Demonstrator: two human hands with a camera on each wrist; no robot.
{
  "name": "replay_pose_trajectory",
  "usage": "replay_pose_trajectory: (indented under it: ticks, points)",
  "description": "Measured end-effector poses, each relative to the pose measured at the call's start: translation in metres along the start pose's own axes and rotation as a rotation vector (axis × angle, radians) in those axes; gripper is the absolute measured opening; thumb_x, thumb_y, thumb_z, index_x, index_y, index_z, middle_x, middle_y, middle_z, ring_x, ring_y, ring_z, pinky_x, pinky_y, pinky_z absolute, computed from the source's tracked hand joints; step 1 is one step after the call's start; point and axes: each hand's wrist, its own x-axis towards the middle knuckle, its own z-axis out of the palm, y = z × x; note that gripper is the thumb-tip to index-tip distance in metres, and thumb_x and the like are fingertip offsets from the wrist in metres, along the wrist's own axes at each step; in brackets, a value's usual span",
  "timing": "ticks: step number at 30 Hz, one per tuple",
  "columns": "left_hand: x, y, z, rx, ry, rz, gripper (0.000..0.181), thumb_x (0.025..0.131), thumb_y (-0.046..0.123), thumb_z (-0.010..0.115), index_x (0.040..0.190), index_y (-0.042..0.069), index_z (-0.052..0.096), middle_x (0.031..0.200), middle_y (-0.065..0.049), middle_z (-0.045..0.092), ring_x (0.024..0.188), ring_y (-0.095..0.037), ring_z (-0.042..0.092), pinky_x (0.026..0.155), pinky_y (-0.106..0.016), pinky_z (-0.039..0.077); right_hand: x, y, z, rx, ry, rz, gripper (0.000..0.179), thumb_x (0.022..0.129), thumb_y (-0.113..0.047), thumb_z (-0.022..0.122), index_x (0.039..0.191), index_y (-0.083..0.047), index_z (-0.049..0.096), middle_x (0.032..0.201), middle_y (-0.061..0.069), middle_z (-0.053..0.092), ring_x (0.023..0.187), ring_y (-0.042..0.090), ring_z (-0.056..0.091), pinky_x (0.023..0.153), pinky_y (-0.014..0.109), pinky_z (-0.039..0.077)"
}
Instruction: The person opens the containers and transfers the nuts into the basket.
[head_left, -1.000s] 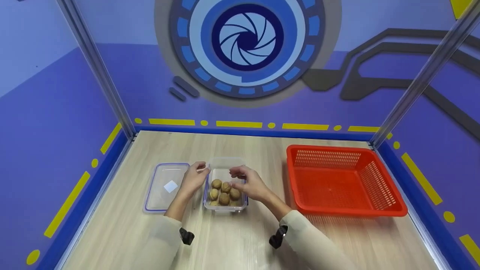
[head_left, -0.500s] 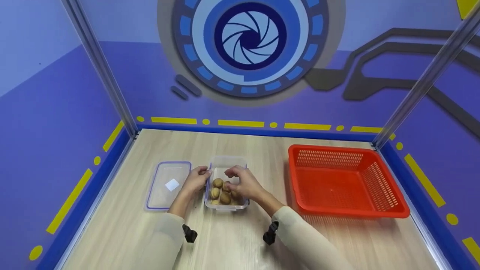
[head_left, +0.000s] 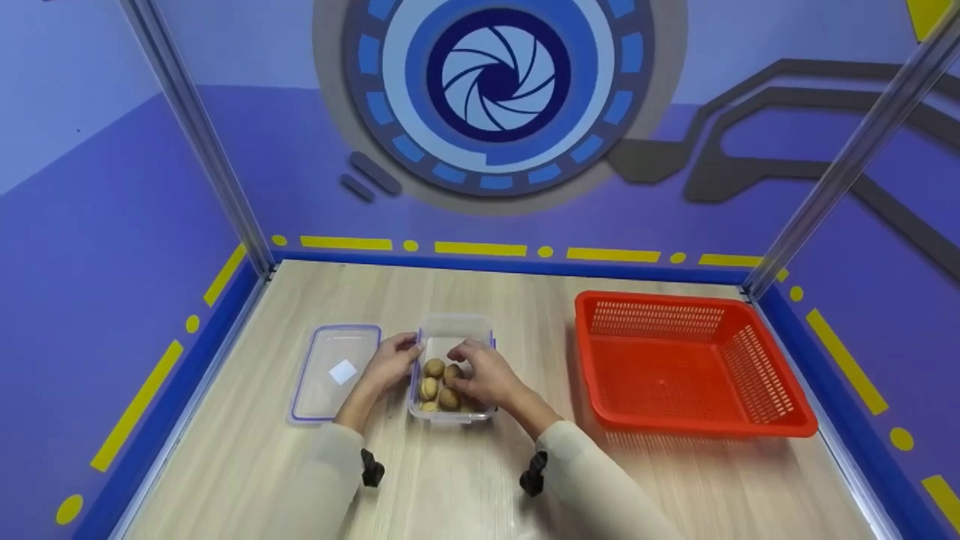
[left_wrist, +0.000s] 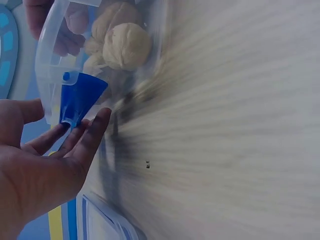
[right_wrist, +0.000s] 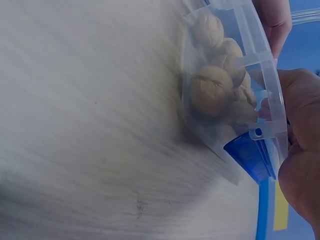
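Booth-like workstation (head_left: 536,300), blue-purple panels (head_left: 262,187) on three sides, printed machine-like graphics (head_left: 499,82), metal corner posts (head_left: 195,127), wood-grain tabletop (head_left: 442,480)

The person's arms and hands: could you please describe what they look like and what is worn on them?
Pale cream long sleeves cover both forearms, the left sleeve and the right sleeve alike. A small, chunky black device sits by each cuff. The left hand and right hand are ungloved. I see no cables.

In the head view we see even light and soft shadow below the red basket (head_left: 697,428) at right; both wrist views are dimmer, the tabletop (left_wrist: 240,150) blurred.
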Motion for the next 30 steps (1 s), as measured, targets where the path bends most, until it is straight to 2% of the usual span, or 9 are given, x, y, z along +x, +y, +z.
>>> replay_pose_trajectory:
  ticks: [4,9,12,16,20,23,27,30]
  points:
    - [0.001,-0.003,0.001,0.027,0.008,0.031,0.041,0.108,0.008,0.057,0.144,-0.013,0.054,0.132,-0.026,0.064,0.119,-0.031,0.06,0.104,-0.042,0.05,0.0,0.0,0.001,-0.04,-0.004,-0.008,0.037,0.09,-0.02,0.086,0.121,-0.002,0.073,0.117,0.007,0.071,0.108,0.024,0.068,0.097,0.04,0.057]
    - [0.002,-0.007,0.004,0.031,0.01,0.085,0.039,0.107,0.004,0.055,0.141,-0.016,0.053,0.13,-0.032,0.063,0.119,-0.036,0.061,0.104,-0.045,0.051,-0.003,0.0,0.001,-0.077,0.004,-0.033,0.033,0.09,-0.016,0.084,0.118,-0.001,0.073,0.111,0.008,0.071,0.103,0.023,0.068,0.093,0.04,0.058]
    - [0.002,-0.01,0.005,0.012,0.005,0.094,0.04,0.107,0.005,0.056,0.142,-0.015,0.053,0.131,-0.033,0.062,0.121,-0.038,0.061,0.104,-0.047,0.051,-0.004,-0.001,0.001,-0.112,0.012,-0.049,0.031,0.09,-0.015,0.084,0.116,-0.002,0.074,0.108,0.008,0.071,0.099,0.022,0.067,0.09,0.039,0.058]
    - [0.003,-0.013,0.005,-0.002,0.011,0.079,0.04,0.107,0.005,0.057,0.142,-0.015,0.053,0.131,-0.032,0.063,0.122,-0.039,0.061,0.103,-0.047,0.051,-0.004,-0.002,0.003,-0.15,0.017,-0.061,0.03,0.09,-0.015,0.085,0.115,-0.003,0.074,0.106,0.007,0.07,0.095,0.02,0.065,0.086,0.038,0.058]
    - [0.002,-0.012,0.005,0.001,0.011,0.091,0.04,0.107,0.004,0.056,0.141,-0.016,0.052,0.13,-0.035,0.062,0.123,-0.044,0.061,0.104,-0.049,0.051,-0.004,-0.003,0.005,-0.177,0.03,-0.063,0.027,0.089,-0.014,0.085,0.112,-0.004,0.074,0.104,0.006,0.07,0.092,0.02,0.064,0.084,0.038,0.058]
    - [0.002,-0.01,0.004,-0.023,-0.012,0.082,0.04,0.108,0.003,0.055,0.143,-0.015,0.05,0.132,-0.036,0.06,0.124,-0.046,0.059,0.103,-0.051,0.051,-0.004,-0.003,0.007,-0.204,0.025,-0.05,0.025,0.091,-0.017,0.084,0.111,-0.006,0.075,0.102,0.004,0.07,0.091,0.019,0.064,0.082,0.037,0.058]
    - [0.002,-0.01,0.0,-0.048,-0.043,0.052,0.041,0.108,0.003,0.054,0.145,-0.013,0.049,0.134,-0.034,0.058,0.125,-0.044,0.058,0.098,-0.047,0.054,-0.002,-0.004,0.008,-0.232,0.008,-0.03,0.023,0.093,-0.022,0.083,0.109,-0.008,0.076,0.099,0.001,0.068,0.088,0.016,0.063,0.08,0.037,0.058]
    - [0.003,-0.008,-0.002,-0.04,-0.048,0.054,0.041,0.108,0.004,0.054,0.146,-0.012,0.048,0.133,-0.032,0.059,0.123,-0.042,0.059,0.094,-0.042,0.055,-0.001,-0.005,0.008,-0.245,0.013,-0.022,0.022,0.091,-0.023,0.084,0.107,-0.009,0.076,0.095,-0.001,0.066,0.084,0.015,0.061,0.077,0.037,0.057]
